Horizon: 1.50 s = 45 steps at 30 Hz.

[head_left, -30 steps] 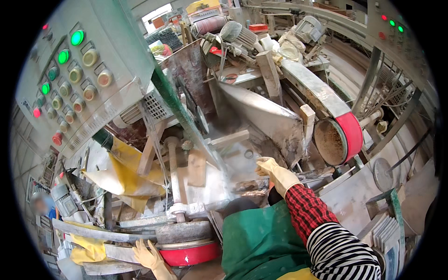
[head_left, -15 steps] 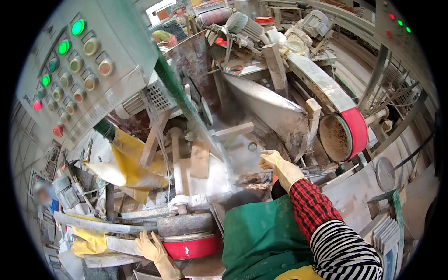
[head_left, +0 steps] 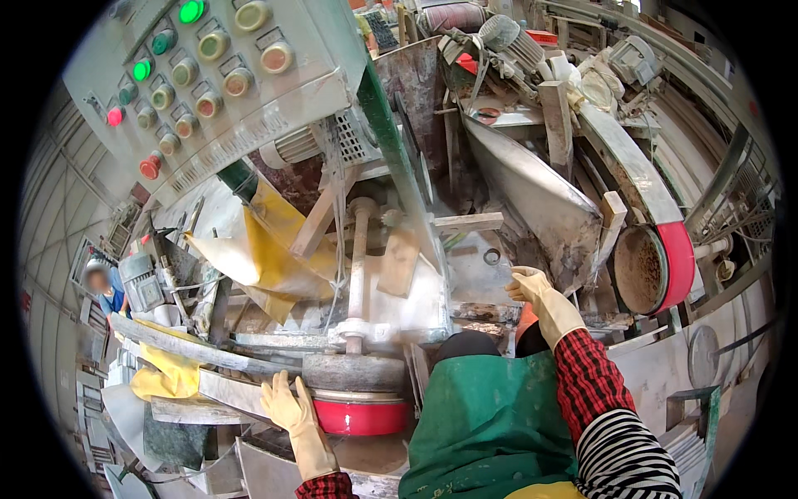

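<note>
My left hand (head_left: 294, 413), in a cream rubber glove, is open with fingers spread. Its fingertips lie at the end of a pale curved strip (head_left: 230, 392), beside a wheel with a glossy red rim (head_left: 362, 418). A grey stone-like disc (head_left: 353, 376) sits behind the red rim, on a shaft (head_left: 359, 258). My right hand (head_left: 544, 301), gloved alike, hangs in front of me above my green apron (head_left: 490, 416). Its fingers are loosely bent with nothing visible in them; whether it touches anything below is hard to tell.
A control panel (head_left: 212, 79) with lit buttons hangs at upper left. A second red-banded wheel (head_left: 677, 264) stands at right, behind a curved metal guard (head_left: 532, 179). Yellow sheeting (head_left: 278, 241) drapes over the machinery. Another person (head_left: 108, 291) is at far left.
The whole view has shifted, so the machinery sits further right in the picture. My left hand has moved up, showing its checked cuff. The right hand's fingers bend slightly more.
</note>
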Motion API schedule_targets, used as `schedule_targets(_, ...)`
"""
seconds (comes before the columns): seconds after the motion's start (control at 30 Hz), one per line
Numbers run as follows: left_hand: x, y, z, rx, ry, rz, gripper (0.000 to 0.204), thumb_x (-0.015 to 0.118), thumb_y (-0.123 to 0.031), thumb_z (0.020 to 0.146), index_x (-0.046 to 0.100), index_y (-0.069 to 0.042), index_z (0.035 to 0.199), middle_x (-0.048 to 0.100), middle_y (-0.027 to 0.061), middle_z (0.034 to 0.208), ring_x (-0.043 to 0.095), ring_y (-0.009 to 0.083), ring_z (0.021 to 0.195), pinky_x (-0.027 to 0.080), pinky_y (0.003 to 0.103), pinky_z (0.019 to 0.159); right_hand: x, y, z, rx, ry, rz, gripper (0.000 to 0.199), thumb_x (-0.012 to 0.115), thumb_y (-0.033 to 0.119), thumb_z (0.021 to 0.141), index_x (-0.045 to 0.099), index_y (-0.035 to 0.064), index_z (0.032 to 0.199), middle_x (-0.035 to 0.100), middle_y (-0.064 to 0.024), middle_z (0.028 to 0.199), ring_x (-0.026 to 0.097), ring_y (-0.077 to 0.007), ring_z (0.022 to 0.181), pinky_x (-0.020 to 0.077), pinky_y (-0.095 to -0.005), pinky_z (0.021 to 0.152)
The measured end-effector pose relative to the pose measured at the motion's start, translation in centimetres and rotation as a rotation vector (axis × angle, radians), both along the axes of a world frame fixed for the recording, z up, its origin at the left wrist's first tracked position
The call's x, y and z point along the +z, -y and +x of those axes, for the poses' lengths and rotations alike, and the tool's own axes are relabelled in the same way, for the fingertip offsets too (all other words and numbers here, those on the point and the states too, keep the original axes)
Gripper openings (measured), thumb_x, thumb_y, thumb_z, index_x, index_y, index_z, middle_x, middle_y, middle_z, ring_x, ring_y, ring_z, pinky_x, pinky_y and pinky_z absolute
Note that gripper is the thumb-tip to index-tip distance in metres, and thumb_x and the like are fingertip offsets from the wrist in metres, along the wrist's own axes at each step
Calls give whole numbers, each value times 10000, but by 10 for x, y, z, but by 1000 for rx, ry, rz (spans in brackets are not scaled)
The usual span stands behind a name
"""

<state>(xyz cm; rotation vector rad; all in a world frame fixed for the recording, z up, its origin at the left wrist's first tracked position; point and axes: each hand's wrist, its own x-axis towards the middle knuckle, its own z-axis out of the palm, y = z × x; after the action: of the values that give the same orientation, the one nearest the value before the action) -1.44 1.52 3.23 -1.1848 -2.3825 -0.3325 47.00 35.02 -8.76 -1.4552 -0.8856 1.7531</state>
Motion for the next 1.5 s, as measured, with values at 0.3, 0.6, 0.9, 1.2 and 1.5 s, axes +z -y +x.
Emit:
schedule_targets(0.3, 3, -2, 11, -13, 55, -3, 379, 678, -313, 892, 673, -93, 1201, 672, 94, 1241, 509, 452, 1266, 326, 540, 1101, 0, 2, 0, 9, 53, 10, 434, 599, 207, 999, 514, 94, 1410, 724, -224, 970, 711, -271, 701, 604, -369, 606)
schedule_targets(0.6, 7, -6, 22, -33, 80, -22, 392, 685, -324, 884, 672, -98, 1204, 676, 88, 1230, 507, 462, 1264, 328, 557, 1096, -13, -3, 5, 38, 9, 2, 420, 594, 226, 1006, 521, 103, 1401, 728, -206, 974, 708, -261, 701, 599, -364, 608)
schedule_targets(0.9, 11, -8, 32, -32, 87, -28, 410, 686, -346, 877, 672, -94, 1201, 686, 87, 1202, 514, 452, 1255, 328, 570, 1091, -14, -5, 4, 51, 5, 13, 422, 591, 214, 1009, 515, 105, 1409, 727, -214, 980, 706, -266, 698, 595, -373, 601)
schedule_targets(1.2, 12, -9, 40, -31, 91, -50, 418, 680, -353, 881, 673, -103, 1215, 690, 83, 1211, 513, 444, 1262, 325, 571, 1093, -11, -3, 3, 53, 51, 24, 422, 578, 221, 1015, 510, 116, 1419, 728, -210, 984, 701, -252, 684, 586, -364, 597)
schedule_targets(1.5, 15, -12, 51, -61, 96, -33, 398, 691, -329, 874, 677, -109, 1206, 700, 86, 1182, 519, 448, 1251, 316, 577, 1102, -16, -6, 3, 51, 22, 12, 430, 573, 192, 1019, 492, 108, 1432, 717, -221, 973, 688, -249, 663, 583, -379, 581)
